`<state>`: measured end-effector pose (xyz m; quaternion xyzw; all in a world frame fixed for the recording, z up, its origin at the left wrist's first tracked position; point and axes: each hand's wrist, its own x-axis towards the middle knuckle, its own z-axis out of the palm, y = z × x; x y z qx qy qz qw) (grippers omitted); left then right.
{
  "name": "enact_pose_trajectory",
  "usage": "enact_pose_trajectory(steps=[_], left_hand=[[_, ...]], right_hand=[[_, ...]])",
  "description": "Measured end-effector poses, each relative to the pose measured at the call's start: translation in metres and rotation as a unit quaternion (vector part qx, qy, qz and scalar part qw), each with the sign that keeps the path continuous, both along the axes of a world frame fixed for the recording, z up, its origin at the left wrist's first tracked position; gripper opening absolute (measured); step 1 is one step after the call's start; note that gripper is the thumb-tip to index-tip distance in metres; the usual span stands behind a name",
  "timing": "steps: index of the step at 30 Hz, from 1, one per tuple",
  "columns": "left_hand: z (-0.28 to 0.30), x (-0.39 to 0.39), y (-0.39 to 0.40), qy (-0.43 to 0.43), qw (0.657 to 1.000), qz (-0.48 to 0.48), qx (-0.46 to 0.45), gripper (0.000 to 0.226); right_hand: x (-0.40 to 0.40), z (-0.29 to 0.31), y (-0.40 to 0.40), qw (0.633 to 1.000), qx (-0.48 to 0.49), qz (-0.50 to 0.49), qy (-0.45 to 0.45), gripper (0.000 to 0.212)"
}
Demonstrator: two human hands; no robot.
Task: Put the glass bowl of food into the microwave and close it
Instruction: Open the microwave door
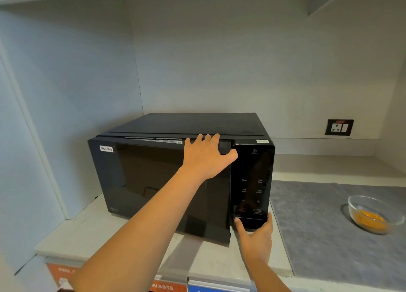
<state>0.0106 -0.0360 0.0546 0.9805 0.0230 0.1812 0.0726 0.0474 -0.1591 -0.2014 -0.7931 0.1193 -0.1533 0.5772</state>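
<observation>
Head view, starting at the fingers: those of the left hand point(205, 157) curl over the top edge of the microwave door point(167, 188) near its right corner, with the thumb stretched out along the door's front toward the control panel point(252, 182). That hand grips the door's upper edge, palm flat against the dark glass. The right hand point(256, 236) sits lower, at the bottom of the control panel: its thumb rests against the panel's lower left corner beside the door seam, and the other fingers wrap the lower right corner, so the hand is spread open and braced around the panel's base rather than holding anything free. Both forearms reach up from the bottom of the frame.

The door's right edge stands slightly out from the body of the black microwave point(186, 125), with a narrow gap showing along the seam by the panel. A white "Non-Veg" label point(106, 148) is stuck to the door's upper left corner.

The microwave stands on a pale stone counter point(72, 234) inside a white alcove. To its right a grey mat point(318, 226) covers the counter, and on it, well apart from the microwave, sits the glass bowl point(371, 212) with orange-yellow food in its bottom. Neither hand touches the bowl. A black wall socket point(339, 127) is mounted on the back wall above the mat.
</observation>
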Motion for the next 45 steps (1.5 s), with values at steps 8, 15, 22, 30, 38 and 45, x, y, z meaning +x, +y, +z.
enact_pose_trajectory(steps=[8, 15, 22, 30, 38, 45], left_hand=[[0.007, -0.016, -0.001, 0.053, 0.999, 0.002, 0.003, 0.075], [0.012, -0.051, 0.006, 0.115, 0.993, -0.02, -0.002, 0.073], [0.016, -0.099, 0.021, 0.153, 0.987, -0.035, -0.032, 0.083], [0.02, -0.175, 0.059, 0.206, 0.977, -0.013, -0.047, 0.031], [0.015, -0.247, 0.123, 0.174, 0.978, 0.101, -0.059, 0.076], [0.016, -0.292, 0.173, 0.181, 0.97, 0.152, -0.057, 0.076]], right_hand=[[-0.003, 0.008, -0.001, 1.0, 0.019, 0.017, 0.007, 0.1], [-0.007, 0.024, -0.018, 0.967, 0.249, 0.051, 0.018, 0.102], [-0.044, 0.039, -0.016, 0.973, 0.224, 0.03, 0.041, 0.096], [-0.117, 0.06, 0.012, 0.98, 0.186, 0.065, 0.017, 0.097], [-0.198, 0.065, 0.032, 0.984, 0.149, 0.099, 0.015, 0.091], [-0.24, 0.071, 0.048, 0.986, 0.123, 0.112, 0.02, 0.085]])
